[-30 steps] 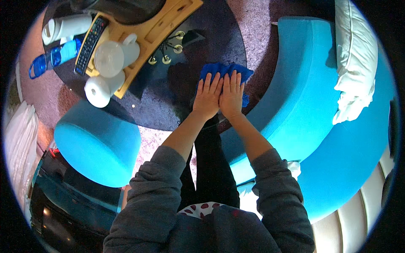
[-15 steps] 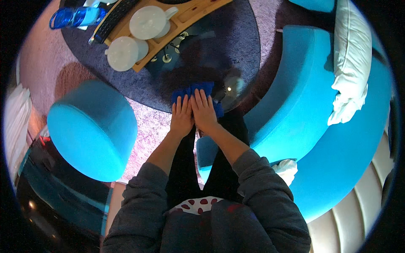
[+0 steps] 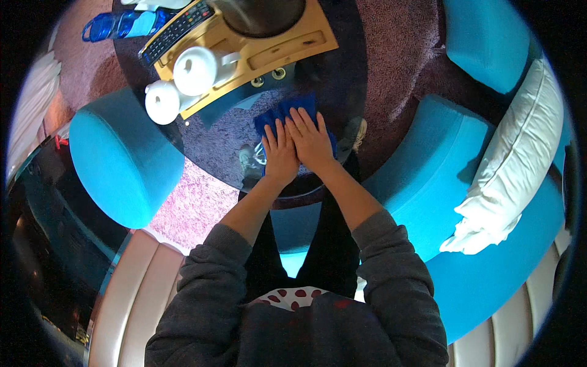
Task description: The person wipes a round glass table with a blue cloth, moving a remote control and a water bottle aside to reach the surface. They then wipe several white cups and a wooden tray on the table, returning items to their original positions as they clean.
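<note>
A blue cloth (image 3: 306, 105) lies on the dark see-through table top (image 3: 214, 150), partly covered by both hands. My left hand (image 3: 280, 158) rests flat on it, fingers stretched out and pointing away from me. Beside it, touching and slightly overlapping, my right hand (image 3: 311, 144) presses flat on the same cloth with its fingers extended. Neither hand grips the cloth; its near part is hidden beneath them.
Ahead on the table stands a wooden tray (image 3: 287, 52) with white lidded mugs (image 3: 195, 70), a black remote (image 3: 178, 32) and a dark round vessel (image 3: 263, 13). A blue bottle (image 3: 116, 25) lies beyond. Turquoise seats (image 3: 125, 159) flank me; a white pillow (image 3: 507, 159) rests right.
Both hands have slid the cloth farther onto the table, away from me. The view has shifted too, with the tray now showing more of its right end.
</note>
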`<state>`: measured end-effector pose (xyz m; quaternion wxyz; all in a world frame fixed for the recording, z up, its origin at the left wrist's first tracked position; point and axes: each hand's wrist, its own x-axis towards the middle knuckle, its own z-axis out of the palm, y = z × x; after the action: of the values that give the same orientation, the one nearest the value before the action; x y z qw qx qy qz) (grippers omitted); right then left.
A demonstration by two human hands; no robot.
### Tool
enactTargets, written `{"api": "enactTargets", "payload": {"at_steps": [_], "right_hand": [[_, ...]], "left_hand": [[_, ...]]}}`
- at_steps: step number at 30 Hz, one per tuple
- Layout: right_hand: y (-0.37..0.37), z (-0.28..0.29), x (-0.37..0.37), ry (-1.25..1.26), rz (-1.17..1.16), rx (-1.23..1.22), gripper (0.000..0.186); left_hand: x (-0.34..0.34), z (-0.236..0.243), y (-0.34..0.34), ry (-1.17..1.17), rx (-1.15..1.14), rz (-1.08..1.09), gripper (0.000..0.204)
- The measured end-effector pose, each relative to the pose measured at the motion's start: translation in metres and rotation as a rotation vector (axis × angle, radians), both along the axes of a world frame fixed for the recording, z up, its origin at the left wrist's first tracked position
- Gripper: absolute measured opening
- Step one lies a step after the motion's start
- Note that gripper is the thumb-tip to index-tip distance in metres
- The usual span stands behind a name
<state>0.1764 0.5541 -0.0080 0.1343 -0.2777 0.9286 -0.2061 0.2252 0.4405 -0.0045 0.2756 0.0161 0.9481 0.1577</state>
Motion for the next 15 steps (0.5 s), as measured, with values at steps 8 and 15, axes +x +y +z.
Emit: {"api": "enactTargets", "payload": {"at_steps": [8, 15], "right_hand": [[0.085, -0.005, -0.109, 0.057, 0.199, -0.034, 0.038], [0.071, 0.006, -0.132, 0.073, 0.102, 0.069, 0.042]], "left_hand": [[-0.08, -0.003, 0.097, 0.006, 0.008, 0.237, 0.082], [-0.11, 0.002, 0.101, 0.124, -0.058, 0.192, 0.062]]}}
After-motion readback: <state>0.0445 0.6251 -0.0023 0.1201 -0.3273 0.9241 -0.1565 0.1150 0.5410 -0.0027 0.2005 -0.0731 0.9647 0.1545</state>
